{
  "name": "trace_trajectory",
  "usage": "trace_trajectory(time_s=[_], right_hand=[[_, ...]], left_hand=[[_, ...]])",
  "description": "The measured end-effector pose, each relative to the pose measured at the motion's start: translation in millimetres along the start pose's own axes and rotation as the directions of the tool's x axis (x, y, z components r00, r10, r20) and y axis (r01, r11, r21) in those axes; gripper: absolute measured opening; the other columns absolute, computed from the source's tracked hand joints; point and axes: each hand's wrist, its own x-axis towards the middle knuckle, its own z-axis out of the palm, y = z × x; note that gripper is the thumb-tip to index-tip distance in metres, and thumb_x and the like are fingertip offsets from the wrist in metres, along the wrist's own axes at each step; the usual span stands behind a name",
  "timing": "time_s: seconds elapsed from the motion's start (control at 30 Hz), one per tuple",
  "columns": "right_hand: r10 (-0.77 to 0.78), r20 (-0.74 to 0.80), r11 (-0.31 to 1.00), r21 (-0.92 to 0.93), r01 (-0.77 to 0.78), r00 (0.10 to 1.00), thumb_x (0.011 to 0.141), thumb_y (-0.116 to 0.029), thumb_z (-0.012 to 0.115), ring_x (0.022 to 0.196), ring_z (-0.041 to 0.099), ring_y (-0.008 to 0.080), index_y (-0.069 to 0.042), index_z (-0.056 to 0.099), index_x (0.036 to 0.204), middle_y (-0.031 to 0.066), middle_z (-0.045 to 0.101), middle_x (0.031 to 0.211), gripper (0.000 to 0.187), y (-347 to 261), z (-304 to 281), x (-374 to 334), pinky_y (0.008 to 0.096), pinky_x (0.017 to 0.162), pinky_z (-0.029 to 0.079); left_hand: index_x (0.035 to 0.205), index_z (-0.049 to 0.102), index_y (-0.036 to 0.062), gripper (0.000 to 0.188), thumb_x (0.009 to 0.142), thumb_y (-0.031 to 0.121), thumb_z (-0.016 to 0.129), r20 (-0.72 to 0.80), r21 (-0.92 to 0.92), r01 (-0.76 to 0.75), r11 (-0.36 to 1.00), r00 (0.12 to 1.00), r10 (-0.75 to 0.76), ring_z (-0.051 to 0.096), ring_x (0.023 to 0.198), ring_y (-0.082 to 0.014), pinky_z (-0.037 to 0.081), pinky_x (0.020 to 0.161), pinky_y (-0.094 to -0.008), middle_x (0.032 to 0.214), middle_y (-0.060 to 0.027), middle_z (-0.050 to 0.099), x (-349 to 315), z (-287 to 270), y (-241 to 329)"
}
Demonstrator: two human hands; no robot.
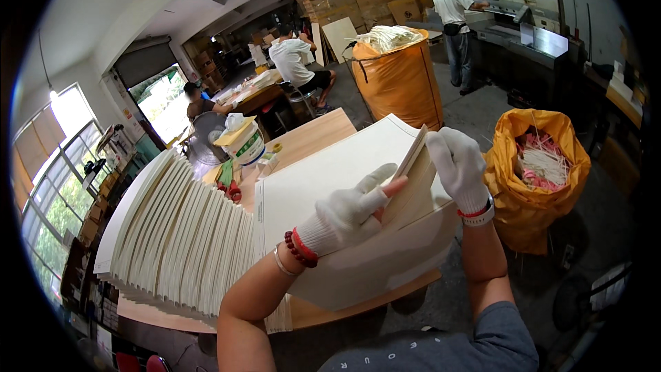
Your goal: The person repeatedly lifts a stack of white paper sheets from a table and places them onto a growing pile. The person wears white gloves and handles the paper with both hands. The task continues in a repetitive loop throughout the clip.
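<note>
In front of me a big stack of white paper sheets [320, 189] lies on a wooden table, its right part bent up into a curved wad of sheets [413, 196]. My right hand [457, 165], in a white knitted glove, is closed on the raised edge of that wad. My left hand [348, 215] wears a similar glove with bare fingertips showing. Its thumb and index finger stretch apart against the near left side of the wad; the lower fingers are partly hidden. On the left, a tall pile of sheets [172, 234] stands in staggered, fanned bundles.
On the tabletop [313, 134] behind the paper stand a white bucket [246, 148] and a tape roll [277, 147]. Two orange sacks of paper strips, one large [396, 86] and one smaller [520, 210], stand beyond and right. Three people work farther back, one at a machine [513, 17].
</note>
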Motion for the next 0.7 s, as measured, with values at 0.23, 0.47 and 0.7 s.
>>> trace_trajectory(time_s=[0.23, 0.47, 0.7], right_hand=[[0.026, -0.038, 0.997, -0.067, -0.029, 0.999, 0.094, -0.004, 0.052, 0.048, 0.047, 0.0206, 0.004, 0.059, 0.085, 0.008, 0.043, 0.057, 0.014, 1, 4, -3, 0.0334, 0.045, 0.035], [0.034, 0.003, 0.999, -0.014, -0.034, 0.999, 0.089, -0.001, 0.057, 0.049, 0.047, 0.0192, 0.006, 0.058, 0.092, 0.0077, 0.045, 0.059, 0.007, 3, 0, -5, 0.0321, 0.043, 0.036], [-0.166, -0.002, 0.984, -0.072, 0.166, 0.986, 0.087, 0.0, 0.057, 0.05, 0.045, 0.0198, 0.005, 0.058, 0.095, 0.0077, 0.043, 0.061, 0.01, 8, -1, -5, 0.0321, 0.045, 0.037]], left_hand=[[0.111, 0.063, 0.0065, 0.039, 0.075, 0.006, 0.079, 0.093, -0.153, 0.116, 0.981, 0.99, -0.103, 0.06, 0.097, -0.0235, 0.048, 0.086, -0.03, 0.109, -0.0092, 0.061, -1, -7, 3], [0.111, 0.063, 0.0063, 0.037, 0.075, 0.003, 0.072, 0.04, -0.183, 0.045, 0.982, 0.998, -0.038, 0.065, 0.099, -0.0333, 0.052, 0.084, -0.0327, 0.134, -0.0188, 0.055, -2, -6, -4], [0.113, 0.063, 0.0064, 0.034, 0.079, 0.002, 0.061, 0.099, 0.086, 0.06, 0.994, 0.993, -0.069, 0.067, 0.093, -0.03, 0.053, 0.08, -0.0302, 0.135, -0.0213, 0.054, 1, -2, 1]])
